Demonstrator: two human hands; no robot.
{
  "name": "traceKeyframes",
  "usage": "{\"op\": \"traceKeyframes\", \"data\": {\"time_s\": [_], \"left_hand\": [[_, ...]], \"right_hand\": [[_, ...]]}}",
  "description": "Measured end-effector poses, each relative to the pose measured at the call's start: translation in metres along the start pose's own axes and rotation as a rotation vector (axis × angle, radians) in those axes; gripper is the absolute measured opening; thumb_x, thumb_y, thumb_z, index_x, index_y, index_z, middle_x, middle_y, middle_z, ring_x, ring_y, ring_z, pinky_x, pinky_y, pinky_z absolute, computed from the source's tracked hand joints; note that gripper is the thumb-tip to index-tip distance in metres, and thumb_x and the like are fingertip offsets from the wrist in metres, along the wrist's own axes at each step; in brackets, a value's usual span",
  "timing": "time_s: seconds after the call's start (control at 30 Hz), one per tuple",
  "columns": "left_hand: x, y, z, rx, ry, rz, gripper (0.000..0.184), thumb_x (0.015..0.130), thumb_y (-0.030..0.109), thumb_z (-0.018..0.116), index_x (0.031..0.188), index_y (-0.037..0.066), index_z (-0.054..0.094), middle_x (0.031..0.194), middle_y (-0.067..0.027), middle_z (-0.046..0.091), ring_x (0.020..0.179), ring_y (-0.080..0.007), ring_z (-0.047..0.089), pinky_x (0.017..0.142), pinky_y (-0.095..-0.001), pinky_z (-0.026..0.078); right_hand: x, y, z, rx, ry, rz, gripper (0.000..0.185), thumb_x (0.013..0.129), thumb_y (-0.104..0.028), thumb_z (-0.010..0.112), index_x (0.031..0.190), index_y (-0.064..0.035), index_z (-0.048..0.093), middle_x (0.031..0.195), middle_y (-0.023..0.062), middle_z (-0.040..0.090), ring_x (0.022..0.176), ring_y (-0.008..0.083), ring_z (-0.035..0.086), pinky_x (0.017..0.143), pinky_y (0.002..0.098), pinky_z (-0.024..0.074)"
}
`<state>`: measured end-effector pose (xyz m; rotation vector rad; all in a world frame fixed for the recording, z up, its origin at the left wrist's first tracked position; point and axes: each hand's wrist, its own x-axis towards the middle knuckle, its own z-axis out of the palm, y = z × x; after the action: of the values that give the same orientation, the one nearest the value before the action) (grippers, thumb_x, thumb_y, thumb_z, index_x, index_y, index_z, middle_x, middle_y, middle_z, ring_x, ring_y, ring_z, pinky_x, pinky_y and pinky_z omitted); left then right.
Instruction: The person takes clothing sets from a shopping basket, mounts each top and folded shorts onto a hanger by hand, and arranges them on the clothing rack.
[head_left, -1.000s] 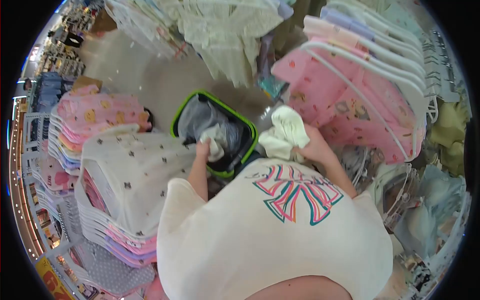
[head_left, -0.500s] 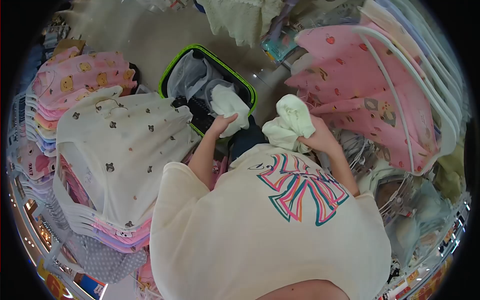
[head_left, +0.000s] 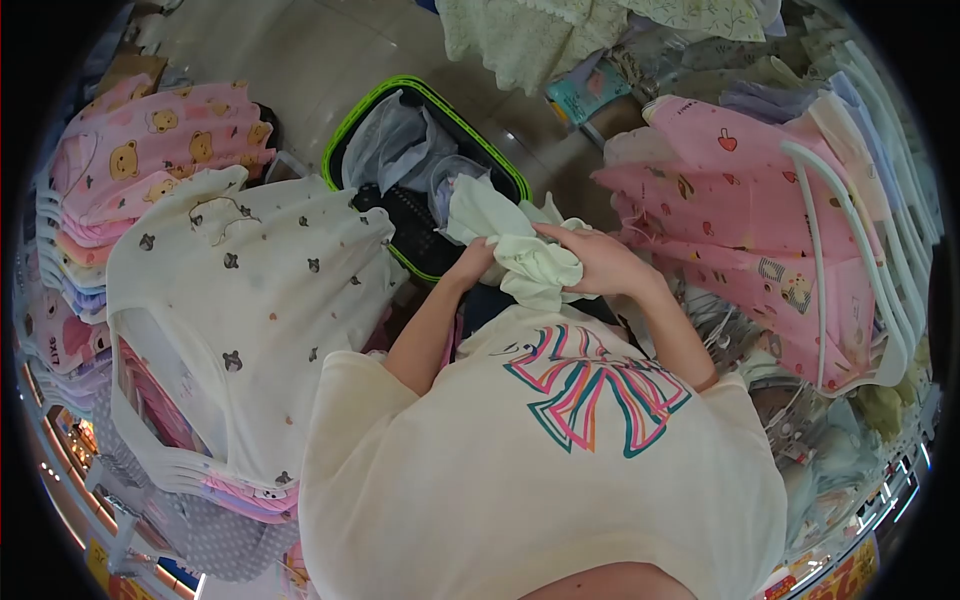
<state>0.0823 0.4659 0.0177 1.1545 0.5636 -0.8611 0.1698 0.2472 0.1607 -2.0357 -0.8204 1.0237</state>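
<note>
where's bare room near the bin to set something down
Bare floor shows beyond the bin, between the bear-print clothes and cream garment; a narrow strip runs between bin and heart-print clothes. Crowded around the left hand, right hand and pale cloth.

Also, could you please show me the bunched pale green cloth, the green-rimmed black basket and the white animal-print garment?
Bunched pale green cloth (head_left: 540, 266): head view, middle folds.
Green-rimmed black basket (head_left: 400, 81): head view, upper rim.
White animal-print garment (head_left: 268, 292): head view, middle of body.
</note>
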Motion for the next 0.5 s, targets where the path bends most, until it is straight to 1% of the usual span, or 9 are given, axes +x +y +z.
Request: {"op": "traceKeyframes", "data": {"time_s": [0.03,0.13,0.2,0.23,0.27,0.33,0.37,0.43,0.5], "left_hand": [[-0.003,0.007,0.001,-0.067,-0.010,-0.038,0.040,0.081,0.028,0.059,0.105,-0.004,0.059,0.098,-0.0104,0.063,0.084,-0.0182,0.061,0.075,-0.0295,0.047],[0.002,0.015,-0.005,-0.413,-0.133,-0.072,0.039,0.081,0.026,0.058,0.106,-0.004,0.056,0.097,-0.0114,0.063,0.086,-0.0206,0.062,0.076,-0.0321,0.049],[0.009,0.013,-0.007,-0.495,-0.151,-0.137,0.038,0.081,0.025,0.058,0.107,-0.003,0.055,0.097,-0.0117,0.063,0.087,-0.0220,0.062,0.076,-0.0346,0.050],[0.009,0.018,-0.005,-0.429,-0.147,-0.132,0.039,0.084,0.027,0.054,0.110,-0.002,0.054,0.106,-0.0133,0.060,0.094,-0.0234,0.061,0.084,-0.0356,0.047],[0.002,0.033,0.002,-0.287,-0.111,-0.077,0.039,0.083,0.029,0.055,0.108,-0.002,0.055,0.103,-0.0111,0.061,0.093,-0.0214,0.061,0.082,-0.0337,0.047],[0.011,0.027,-0.005,-0.139,-0.011,-0.031,0.037,0.081,0.027,0.061,0.106,0.000,0.057,0.099,-0.0084,0.062,0.090,-0.0178,0.060,0.080,-0.0303,0.046],[0.005,0.039,-0.002,-0.020,-0.050,0.052,0.037,0.079,0.025,0.063,0.105,0.000,0.057,0.098,-0.0080,0.062,0.090,-0.0179,0.060,0.080,-0.0305,0.046],[-0.021,0.079,0.005,0.218,-0.131,0.223,0.037,0.075,0.022,0.068,0.104,0.000,0.056,0.097,-0.0070,0.061,0.090,-0.0182,0.059,0.079,-0.0309,0.046],[-0.041,0.114,0.009,0.568,-0.179,0.350,0.034,0.074,0.017,0.067,0.103,0.002,0.057,0.096,-0.0083,0.062,0.090,-0.0192,0.060,0.079,-0.0309,0.045]], "right_hand": [[0.004,0.006,0.002,-0.037,-0.051,0.026,0.088,0.059,-0.016,0.075,0.135,-0.0127,0.030,0.103,0.0188,0.059,0.094,0.0376,0.057,0.080,0.0392,0.0451],[0.022,0.031,0.022,0.172,-0.214,0.129,0.097,0.060,-0.015,0.075,0.139,-0.0155,0.019,0.108,0.0179,0.057,0.100,0.0359,0.054,0.086,0.0400,0.0429],[0.034,0.057,0.051,0.297,-0.169,0.078,0.092,0.061,-0.016,0.075,0.136,-0.0150,0.022,0.106,0.0177,0.058,0.099,0.0362,0.055,0.084,0.0406,0.0431],[0.041,0.063,0.057,0.356,-0.143,0.046,0.090,0.061,-0.017,0.075,0.135,-0.0147,0.023,0.105,0.0175,0.059,0.098,0.0363,0.055,0.084,0.0409,0.0431],[0.044,0.061,0.056,0.336,-0.114,0.059,0.085,0.062,-0.018,0.075,0.132,-0.0139,0.027,0.104,0.0174,0.059,0.098,0.0362,0.055,0.083,0.0407,0.0434],[0.046,0.054,0.058,0.302,-0.057,0.090,0.076,0.062,-0.019,0.074,0.126,-0.0125,0.034,0.102,0.0173,0.060,0.096,0.0359,0.056,0.081,0.0403,0.0440],[0.045,0.056,0.060,0.297,0.068,0.043,0.056,0.064,-0.022,0.073,0.111,-0.0094,0.045,0.097,0.0164,0.060,0.092,0.0358,0.057,0.078,0.0394,0.0450],[0.043,0.062,0.060,0.223,0.191,0.007,0.049,0.064,-0.022,0.072,0.105,-0.0083,0.049,0.095,0.0158,0.061,0.090,0.0360,0.057,0.077,0.0391,0.0453],[0.037,0.060,0.056,0.154,0.293,0.019,0.041,0.063,-0.019,0.073,0.096,-0.0076,0.054,0.090,0.0144,0.061,0.089,0.0353,0.057,0.075,0.0395,0.0452]]}}
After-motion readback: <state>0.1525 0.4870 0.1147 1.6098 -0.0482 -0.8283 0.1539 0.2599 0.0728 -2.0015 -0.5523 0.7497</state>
